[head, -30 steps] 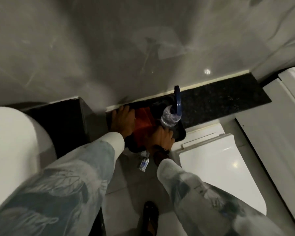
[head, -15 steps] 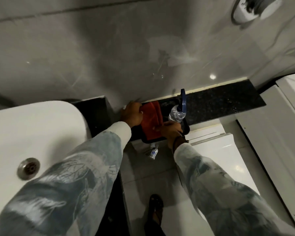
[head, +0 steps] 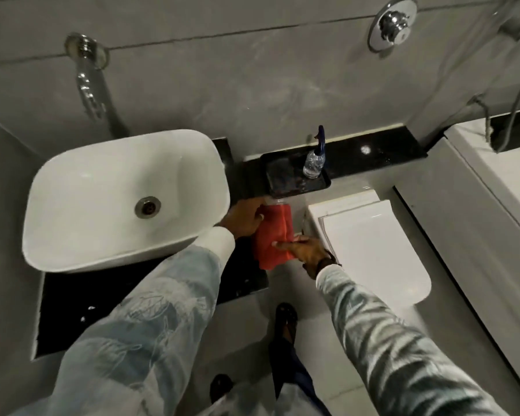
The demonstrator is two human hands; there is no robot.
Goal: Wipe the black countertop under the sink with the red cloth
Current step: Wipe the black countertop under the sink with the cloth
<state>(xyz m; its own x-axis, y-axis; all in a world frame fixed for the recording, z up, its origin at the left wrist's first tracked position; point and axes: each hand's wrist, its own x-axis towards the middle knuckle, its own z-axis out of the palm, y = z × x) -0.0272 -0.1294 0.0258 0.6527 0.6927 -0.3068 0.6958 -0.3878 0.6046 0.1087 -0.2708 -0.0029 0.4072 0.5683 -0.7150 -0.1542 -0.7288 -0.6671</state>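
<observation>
Black tray (head: 285,187) holds 1 spray bottle (head: 314,163). Left hand (head: 245,219) and right hand (head: 308,250) both grasp red cloth (head: 272,235) beside sink (head: 102,229).

Red cloth against black, white and grey surfaces.

The cloth (head: 273,235) is seen as a plain orange-red, held between the left hand (head: 244,219) and right hand (head: 305,250). The countertop (head: 240,283) is shown as glossy black with pale speckles, and the sink (head: 123,199) on it as plain white with a silver drain ring. Both sleeves (head: 150,325) are printed in pale blue-grey with a fine white line pattern and white cuffs. A black tray (head: 285,178) is seen at the countertop's far edge, carrying a clear spray bottle (head: 314,160) with a dark blue head. The wall (head: 252,70) is marbled grey; the toilet lid (head: 373,247) is white.
</observation>
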